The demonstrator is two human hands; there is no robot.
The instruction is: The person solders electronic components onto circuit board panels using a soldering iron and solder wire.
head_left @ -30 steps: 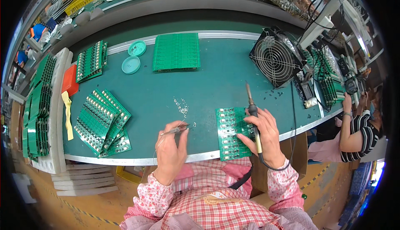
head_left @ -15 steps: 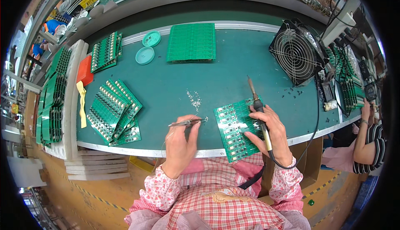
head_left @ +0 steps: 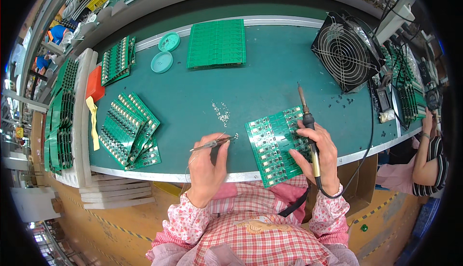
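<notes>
left hand: grip closed round tweezers, tips by small loose bits | green circuit board: overhanging the desk's near edge, shifted nearer the tweezers, apparently easing reach | right hand: grip round soldering iron, thumb over board

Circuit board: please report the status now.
Left hand gripping tweezers. Right hand gripping soldering iron. Circuit board extends past near edge of table. Loose pale bits leftward.

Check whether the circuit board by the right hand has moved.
Yes: the board has turned, its far-left corner swinging left, nearer the scattered silvery bits.
</notes>
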